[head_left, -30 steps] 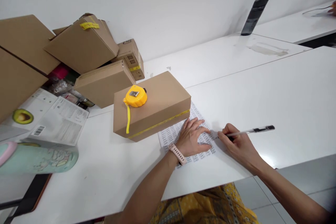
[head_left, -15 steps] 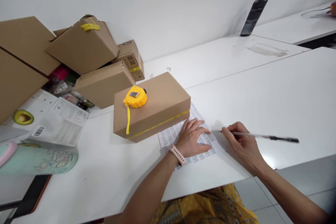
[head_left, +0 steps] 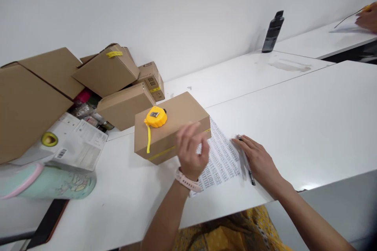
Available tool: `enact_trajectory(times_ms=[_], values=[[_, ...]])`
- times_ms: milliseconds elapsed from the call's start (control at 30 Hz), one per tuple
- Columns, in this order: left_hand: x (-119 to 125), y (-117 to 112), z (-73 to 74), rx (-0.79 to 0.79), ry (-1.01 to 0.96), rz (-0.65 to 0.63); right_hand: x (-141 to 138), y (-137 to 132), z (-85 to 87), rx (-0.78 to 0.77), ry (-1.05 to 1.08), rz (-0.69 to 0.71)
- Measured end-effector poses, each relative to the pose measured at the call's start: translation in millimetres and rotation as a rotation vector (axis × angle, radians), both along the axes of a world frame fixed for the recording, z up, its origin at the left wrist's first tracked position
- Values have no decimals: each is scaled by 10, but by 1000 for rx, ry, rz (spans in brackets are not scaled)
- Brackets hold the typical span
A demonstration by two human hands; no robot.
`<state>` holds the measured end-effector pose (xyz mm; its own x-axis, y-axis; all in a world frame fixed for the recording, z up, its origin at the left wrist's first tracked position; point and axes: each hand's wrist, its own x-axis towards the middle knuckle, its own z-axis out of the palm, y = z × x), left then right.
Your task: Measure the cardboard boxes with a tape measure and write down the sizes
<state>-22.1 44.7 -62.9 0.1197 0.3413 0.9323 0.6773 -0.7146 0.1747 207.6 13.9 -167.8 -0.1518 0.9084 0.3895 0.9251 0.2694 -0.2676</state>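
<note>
My left hand (head_left: 191,150) hovers above the white table, blurred, fingers loosely curled and apart with nothing in them, just in front of a brown cardboard box (head_left: 176,119). On that box sits a yellow tape measure (head_left: 155,117), its tape hanging over the front. A printed sheet of numbers (head_left: 221,156) lies to the right of the box. My right hand (head_left: 257,157) rests flat on the table at the sheet's right edge, fingers stretched out. A pen (head_left: 246,164) lies on the table along its left side.
Several cardboard boxes (head_left: 108,71) are piled at the back left beside a white printed carton (head_left: 73,145). A mint-green tumbler (head_left: 53,184) lies at the left edge. A dark bottle (head_left: 272,31) stands far back. Another person's hand (head_left: 366,17) works at the far right table.
My left hand lifted off the printed sheet toward the box. My right hand laid the pen down and flattened on the table. The camera tilted upward.
</note>
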Motion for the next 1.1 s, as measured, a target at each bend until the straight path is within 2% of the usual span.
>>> enact_trajectory(times_ms=[33,100,200,267,367,467,567,633,700,800,833,867,933,1000,1033,1100], values=[[-86,22,139,8,-24,97,4,8,-17,9,-13,-4],[-272,85,371,-77,-40,276,11,22,-55,25,-12,-10],[-524,200,559,-365,4,433,20,42,-119,41,26,-17],[-646,272,599,-552,47,455,24,54,-156,43,53,-15],[-758,373,617,-686,24,472,27,69,-182,53,96,-7],[-799,448,643,-727,-123,493,31,76,-166,64,165,6],[-774,389,654,-684,-203,484,32,55,-107,59,254,12],[-721,215,628,-628,-302,360,22,11,-34,72,326,-35],[-644,-56,566,-629,-474,100,-11,-64,82,142,417,-126],[-514,-507,426,-831,-608,-321,-128,-221,363,198,631,-168],[-475,-633,376,-914,-622,-433,-187,-275,480,136,740,-125],[-440,-739,328,-1000,-624,-527,-253,-325,603,8,872,-51],[-394,-884,246,-1125,-625,-638,-397,-404,836,-357,1151,153],[-390,-965,184,-1177,-618,-660,-535,-455,1003,-672,1329,339],[-404,-993,158,-1184,-615,-653,-596,-474,1049,-775,1382,393],[-463,-1044,107,-1196,-618,-623,-692,-506,1063,-895,1450,414]])
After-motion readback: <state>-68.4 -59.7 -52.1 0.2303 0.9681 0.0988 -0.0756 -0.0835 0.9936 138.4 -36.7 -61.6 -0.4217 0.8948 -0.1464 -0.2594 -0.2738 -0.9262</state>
